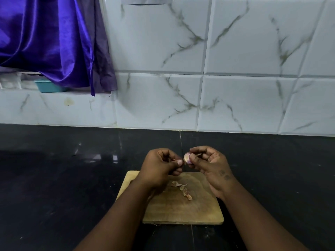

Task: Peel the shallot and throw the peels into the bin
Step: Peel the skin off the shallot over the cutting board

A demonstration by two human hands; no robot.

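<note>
A small pale pink shallot (186, 158) is held above the far edge of a wooden cutting board (183, 209). My right hand (210, 163) grips it between thumb and curled fingers. My left hand (161, 165) pinches a thin strip of skin at the shallot's left side, thumb against fingertips. Several dry peels (183, 189) lie on the board below the hands. No bin is in view.
The board lies on a black polished counter (63, 178) that runs to a white marble-patterned tiled wall (235, 87). A purple satin cloth (54, 42) hangs at the upper left over a ledge holding a teal container (49, 86).
</note>
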